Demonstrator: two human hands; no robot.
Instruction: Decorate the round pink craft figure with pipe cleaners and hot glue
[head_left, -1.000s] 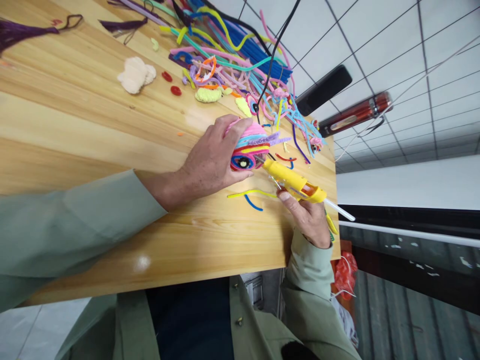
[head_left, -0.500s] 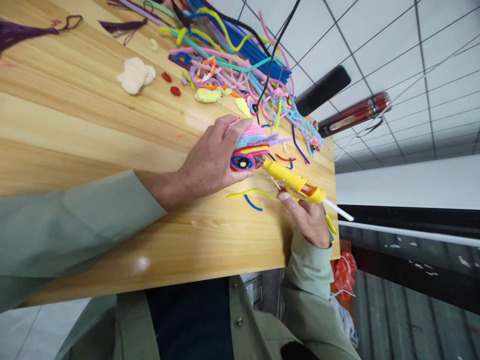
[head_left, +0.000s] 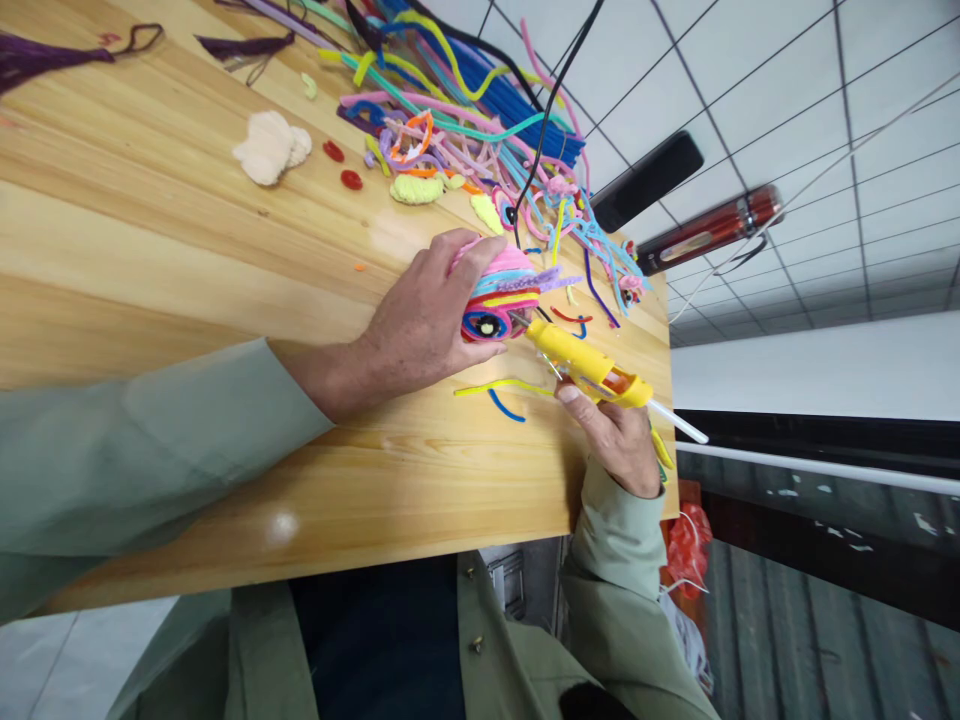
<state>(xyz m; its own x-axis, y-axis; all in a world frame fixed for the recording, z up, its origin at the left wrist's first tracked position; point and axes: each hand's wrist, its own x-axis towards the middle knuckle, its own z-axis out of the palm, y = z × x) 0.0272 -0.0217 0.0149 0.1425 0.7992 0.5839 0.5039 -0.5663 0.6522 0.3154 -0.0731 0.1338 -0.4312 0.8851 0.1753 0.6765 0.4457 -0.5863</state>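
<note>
My left hand [head_left: 431,305] is wrapped around a rounded pipe-cleaner craft piece [head_left: 501,290], with pink, light blue, red and yellow bands and a blue-and-pink ringed eye. Purple strands stick out on its right side. Closed about the handle of a yellow hot glue gun [head_left: 574,352] is my right hand [head_left: 621,440]. The gun's nozzle points up-left and meets the craft piece's right edge, beside the eye; whether it touches is hard to tell. A clear glue stick [head_left: 679,422] juts from the gun's back end. Below the craft piece lie a yellow pipe cleaner [head_left: 499,384] and a short blue piece [head_left: 506,406].
Many coloured pipe cleaners [head_left: 480,110] are heaped at the table's back edge, with a black cable [head_left: 546,115] across them. A black phone-like object [head_left: 649,180] and a red flask [head_left: 709,230] lie behind. Cream fluffy pieces [head_left: 266,148], red ovals [head_left: 350,180] and purple tassels [head_left: 56,60] are at left.
</note>
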